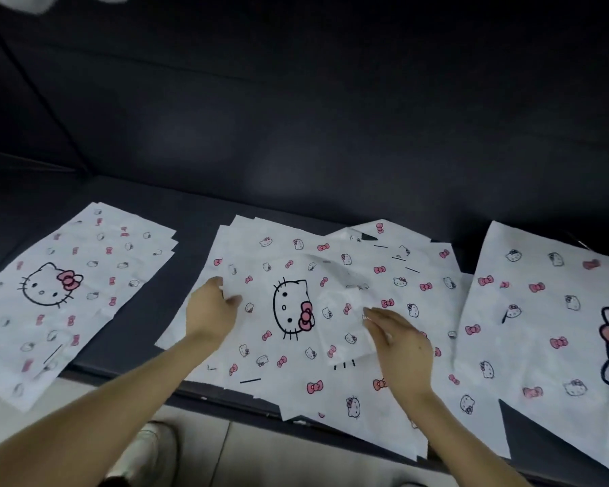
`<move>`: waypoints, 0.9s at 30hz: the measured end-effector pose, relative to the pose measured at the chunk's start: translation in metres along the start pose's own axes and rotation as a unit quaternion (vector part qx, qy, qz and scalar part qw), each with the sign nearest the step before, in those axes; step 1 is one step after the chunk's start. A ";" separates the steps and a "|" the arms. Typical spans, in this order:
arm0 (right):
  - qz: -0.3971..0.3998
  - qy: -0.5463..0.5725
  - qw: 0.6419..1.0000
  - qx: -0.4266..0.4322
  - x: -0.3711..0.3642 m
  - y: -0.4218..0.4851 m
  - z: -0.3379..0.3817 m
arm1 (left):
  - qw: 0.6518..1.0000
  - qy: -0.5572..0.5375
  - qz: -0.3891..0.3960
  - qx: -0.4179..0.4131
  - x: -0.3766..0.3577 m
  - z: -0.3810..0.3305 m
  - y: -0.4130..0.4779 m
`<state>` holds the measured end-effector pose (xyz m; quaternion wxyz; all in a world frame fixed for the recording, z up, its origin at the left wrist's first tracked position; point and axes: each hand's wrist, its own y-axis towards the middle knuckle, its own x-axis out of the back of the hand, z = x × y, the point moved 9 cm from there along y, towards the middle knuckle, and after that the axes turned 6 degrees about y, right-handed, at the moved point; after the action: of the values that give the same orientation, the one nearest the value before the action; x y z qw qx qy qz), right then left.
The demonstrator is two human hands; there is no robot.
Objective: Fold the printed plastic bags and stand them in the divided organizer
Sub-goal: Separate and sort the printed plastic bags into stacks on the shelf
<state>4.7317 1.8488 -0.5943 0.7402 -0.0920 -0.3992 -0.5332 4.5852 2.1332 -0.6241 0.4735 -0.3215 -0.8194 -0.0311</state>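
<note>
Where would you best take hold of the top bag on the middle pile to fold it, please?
Pinch the top bag by its left edge, coming from the left. It lies flat on the pile, so only an edge offers a grip, and that edge curls up slightly where the left hand holds it. The right hand rests flat on it.

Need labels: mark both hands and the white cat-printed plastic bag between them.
left hand (210, 311): head view, its back.
right hand (401, 346): head view, its back.
white cat-printed plastic bag (290, 307): head view, big cat face.
</note>
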 end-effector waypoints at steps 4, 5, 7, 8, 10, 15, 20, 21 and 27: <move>0.016 -0.018 0.996 0.086 -0.015 0.021 0.053 | 0.995 0.024 0.059 -0.078 0.031 -0.002 -0.009; 0.024 -0.023 0.994 0.105 -0.023 0.025 0.068 | 0.993 0.027 0.060 -0.096 0.042 0.001 -0.012; 0.043 -0.030 0.988 0.144 -0.044 0.030 0.100 | 0.991 0.027 0.042 -0.120 0.070 0.014 -0.015; 0.057 -0.024 0.986 0.157 -0.057 0.031 0.114 | 0.991 0.028 0.017 -0.126 0.087 0.024 -0.012; 0.095 0.006 0.984 0.154 -0.085 0.034 0.142 | 0.992 0.021 -0.045 -0.114 0.122 0.051 -0.005; 0.209 0.095 0.970 0.075 -0.166 0.033 0.202 | 0.972 -0.132 -0.184 0.055 0.187 0.155 0.004; 0.216 0.138 0.964 0.077 -0.232 0.037 0.249 | 0.910 -0.266 -0.256 0.188 0.195 0.233 0.013; 0.211 0.133 0.965 0.076 -0.244 0.040 0.254 | 0.901 -0.278 -0.268 0.198 0.194 0.242 0.015; 0.244 0.194 0.949 0.054 -0.307 0.048 0.264 | 0.912 -0.107 -0.345 0.195 0.216 0.264 0.030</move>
<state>4.6085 2.2369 -0.6162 0.9147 -0.0407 -0.2413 -0.3216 4.3281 2.3584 -0.6044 0.3963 0.0780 -0.9148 0.0025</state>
